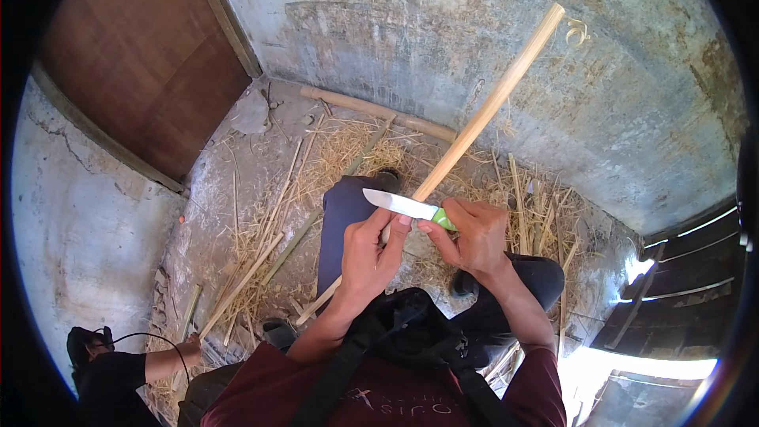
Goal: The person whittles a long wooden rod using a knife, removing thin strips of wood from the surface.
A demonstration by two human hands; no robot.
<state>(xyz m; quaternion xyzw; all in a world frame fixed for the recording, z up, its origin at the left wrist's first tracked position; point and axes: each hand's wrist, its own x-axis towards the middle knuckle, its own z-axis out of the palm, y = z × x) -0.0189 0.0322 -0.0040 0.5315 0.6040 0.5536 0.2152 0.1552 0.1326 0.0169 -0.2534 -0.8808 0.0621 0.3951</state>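
Note:
A long pale wooden stick slants from the upper right down toward my lap, and its lower end shows past my left wrist. My left hand is closed round the stick, its thumb up against the knife blade. In my right hand is a knife with a green handle. The blade lies across the stick, its tip pointing left. Most of the green handle is hidden by my right fingers. A thin curled shaving hangs by the stick's far end.
Straw-like shavings and cut strips litter the floor between my legs and the walls. A thick pole lies along the wall's foot. At the lower left, another person's arm reaches toward the strips. A brown door stands at upper left.

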